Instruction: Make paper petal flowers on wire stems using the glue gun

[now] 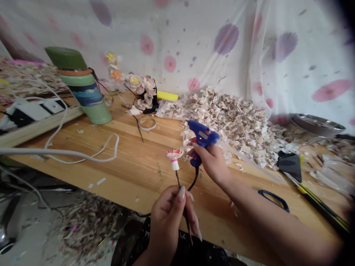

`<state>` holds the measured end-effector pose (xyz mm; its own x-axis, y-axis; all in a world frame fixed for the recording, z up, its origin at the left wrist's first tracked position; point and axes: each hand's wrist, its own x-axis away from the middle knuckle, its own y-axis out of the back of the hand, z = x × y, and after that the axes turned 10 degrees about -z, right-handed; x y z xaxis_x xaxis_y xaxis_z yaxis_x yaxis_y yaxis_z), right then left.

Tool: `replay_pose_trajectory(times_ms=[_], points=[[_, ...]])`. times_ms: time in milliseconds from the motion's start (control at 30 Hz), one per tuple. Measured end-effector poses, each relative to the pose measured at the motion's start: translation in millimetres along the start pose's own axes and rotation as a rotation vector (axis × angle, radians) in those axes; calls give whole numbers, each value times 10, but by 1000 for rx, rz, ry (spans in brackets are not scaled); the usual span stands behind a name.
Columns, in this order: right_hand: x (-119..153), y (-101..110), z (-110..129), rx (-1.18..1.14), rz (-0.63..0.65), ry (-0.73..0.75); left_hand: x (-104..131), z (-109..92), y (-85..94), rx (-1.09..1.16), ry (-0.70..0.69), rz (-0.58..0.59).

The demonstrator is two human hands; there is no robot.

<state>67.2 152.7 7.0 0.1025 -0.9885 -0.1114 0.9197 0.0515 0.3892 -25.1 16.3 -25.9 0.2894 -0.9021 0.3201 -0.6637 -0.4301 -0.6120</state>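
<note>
Between the thumb and fingers of my left hand (169, 214) is the dark, thin stem of an artificial flower (174, 163). Its head points up and away from me, with a white base, a pink band and small pink and white petals. My right hand (210, 160) is wrapped round the handle of a blue glue gun (203, 136), whose small red light glows. The gun's nozzle end points to the upper left, above and right of the flower and apart from it. A black cord runs down from the handle.
A heap of pale shavings (230, 122) lies at the back right. A green bottle (90, 92), made-up flowers (142, 87), a tape roll (147, 123) and a white cable (83, 153) are to the left. Scissors (274, 199) and a black-and-yellow tool (318, 199) lie right.
</note>
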Motion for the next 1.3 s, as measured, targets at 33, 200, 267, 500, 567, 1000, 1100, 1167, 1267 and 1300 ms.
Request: replay_pose_trajectory(times_ms=[33,200,267,500,567,1000,1100,1167,1267,1300], points=[[107,112,-32,-54,-30,3,-47,22,-15,-23,-11,-10],[653,478,-241,-333,-198,115,-194,86,-126,-125,-1,-8],[768,532,-281,-234,-226,152,-228,126,-160,-154,17,17],[752,592,-208,157,-80,423,-301,294,-152,-263,39,50],[741,598,-200,172,-59,422,-305,297,-142,-306,46,49],[756,565,-216,213,29,347,-313,277,-111,-402,98,-3],[764,553,-221,246,46,319,-310,269,-108,-405,100,12],[771,550,-228,265,58,296,-306,264,-107,-406,102,18],[773,550,-232,284,62,284,-297,262,-103,-415,96,5],[771,552,-231,286,62,279,-296,263,-102,-421,96,3]])
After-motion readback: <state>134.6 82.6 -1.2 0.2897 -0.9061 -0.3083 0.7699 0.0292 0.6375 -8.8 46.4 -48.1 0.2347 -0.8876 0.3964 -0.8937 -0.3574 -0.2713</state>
